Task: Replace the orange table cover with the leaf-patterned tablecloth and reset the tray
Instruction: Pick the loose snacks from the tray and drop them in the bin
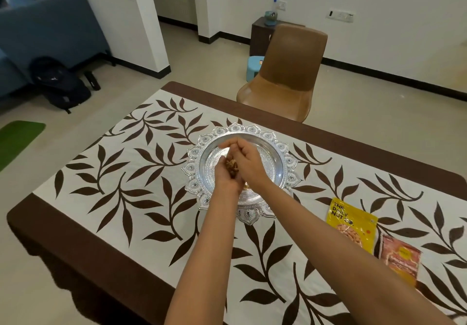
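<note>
The white tablecloth with brown leaves [131,193] lies spread over the table. A round silver tray with a scalloped rim [280,163] stands on it near the middle. Both my hands are over the tray. My left hand [226,175] is cupped and holds a small pile of brown nuts [230,163]. My right hand [246,156] is above it, fingers pinched together over the tray's bowl; whether it grips a nut I cannot tell. No orange cover is in view.
A yellow nut packet [352,223] and an orange-red packet [400,259] lie on the cloth to the right. A brown chair [288,72] stands at the far side. On the floor sit a dark bag [60,84] and a green mat [17,140] to the left.
</note>
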`<state>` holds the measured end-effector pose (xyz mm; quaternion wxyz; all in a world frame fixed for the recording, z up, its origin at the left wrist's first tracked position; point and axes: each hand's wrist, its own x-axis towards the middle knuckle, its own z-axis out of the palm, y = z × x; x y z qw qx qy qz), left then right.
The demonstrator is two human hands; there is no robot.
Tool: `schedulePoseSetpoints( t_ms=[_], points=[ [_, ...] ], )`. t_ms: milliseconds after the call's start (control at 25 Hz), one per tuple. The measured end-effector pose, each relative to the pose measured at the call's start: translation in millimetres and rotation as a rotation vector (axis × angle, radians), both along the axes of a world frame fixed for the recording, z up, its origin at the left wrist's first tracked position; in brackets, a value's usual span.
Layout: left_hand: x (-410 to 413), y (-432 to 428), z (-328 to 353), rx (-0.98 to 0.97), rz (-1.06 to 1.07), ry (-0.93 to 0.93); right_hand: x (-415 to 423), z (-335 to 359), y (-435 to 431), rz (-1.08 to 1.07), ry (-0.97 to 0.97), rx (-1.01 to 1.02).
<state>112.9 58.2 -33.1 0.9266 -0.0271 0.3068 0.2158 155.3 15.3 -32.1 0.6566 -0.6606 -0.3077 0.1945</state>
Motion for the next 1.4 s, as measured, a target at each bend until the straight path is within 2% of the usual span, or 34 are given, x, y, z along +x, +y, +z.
schedulePoseSetpoints(
  t_ms=[80,160,200,320,360,480,760,880,1000,1080,1160,1240,1280,1320,1400],
  points=[
    [-2,4,-2,-0.047,0.022,-0.003,10,4,-1,-0.079,0.071,0.043],
    [-8,8,-3,-0.098,0.059,-0.03,25,2,-3,-0.173,0.11,-0.042],
    [-13,11,-5,-0.095,0.074,-0.037,33,-4,-6,-0.2,0.079,-0.172],
    [-34,24,-5,0.001,0.111,-0.038,43,-31,-22,-0.106,-0.275,-0.864],
    [-40,29,-6,0.034,0.121,-0.025,38,-39,-25,-0.062,-0.338,-0.981],
    [-53,39,-10,0.081,0.123,0.018,8,-49,-21,0.026,-0.377,-0.935],
    [-66,44,-13,0.091,0.152,0.027,3,-46,0,0.434,-1.179,-0.933],
    [-66,43,-12,0.109,0.114,0.049,12,-49,1,0.505,-1.348,-0.896],
    [-65,44,-11,0.115,0.083,0.093,16,-54,2,0.507,-1.335,-0.873],
    [-63,43,-10,0.123,0.06,0.144,15,-50,7,0.439,-1.241,-0.865],
    [-59,40,-13,0.132,0.032,0.193,14,-37,13,0.31,-0.94,-0.807],
    [-51,36,-14,0.145,-0.008,0.232,13,-17,17,0.141,-0.58,-0.535],
    [-47,33,-14,0.143,-0.036,0.241,12,-8,18,0.064,-0.483,-0.388],
    [-42,31,-14,0.128,-0.065,0.235,9,1,20,0.034,-0.453,-0.313],
    [-35,25,-11,0.06,-0.107,0.18,3,12,21,0.101,-0.566,-0.349]
  ],
)
